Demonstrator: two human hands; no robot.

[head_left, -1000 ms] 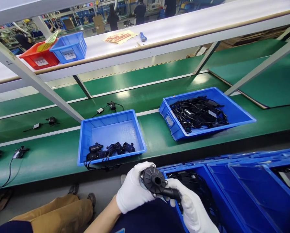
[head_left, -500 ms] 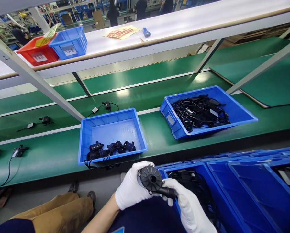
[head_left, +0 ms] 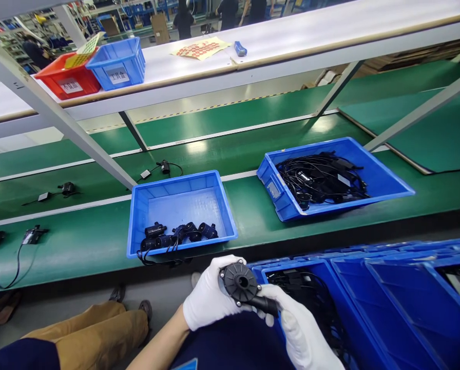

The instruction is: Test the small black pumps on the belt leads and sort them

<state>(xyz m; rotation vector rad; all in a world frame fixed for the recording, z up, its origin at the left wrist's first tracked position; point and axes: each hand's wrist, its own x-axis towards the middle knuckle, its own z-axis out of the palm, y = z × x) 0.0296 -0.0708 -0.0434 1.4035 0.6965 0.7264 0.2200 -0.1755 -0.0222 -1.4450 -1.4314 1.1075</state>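
Both my gloved hands hold a black water pump (head_left: pixel 238 282) low in front of my body. Its round ribbed cover, with a hole in the centre and small screws at the rim, faces up toward me. My left hand (head_left: pixel 207 300) is closed around the pump body from the left. On the other side, my right hand (head_left: pixel 297 321) grips the outlet tube, which points to the lower right. Just beyond my hands stands a blue bin (head_left: pixel 181 205) on the green bench, with several black pumps (head_left: pixel 164 240) along its near side.
A second blue bin (head_left: pixel 387 182) at the right holds tangled black cabled parts (head_left: pixel 322 177). Stacked blue crates (head_left: pixel 399 303) fill the lower right. Cabled pumps lie on the green belt (head_left: pixel 207 159). A shelf (head_left: pixel 291 38) crosses above. Someone's legs (head_left: pixel 99 329) are at the lower left.
The view has shifted slightly. On the back belt the cabled pumps have slid a little left relative to the blue bin. My hands keep the same hold on the pump.
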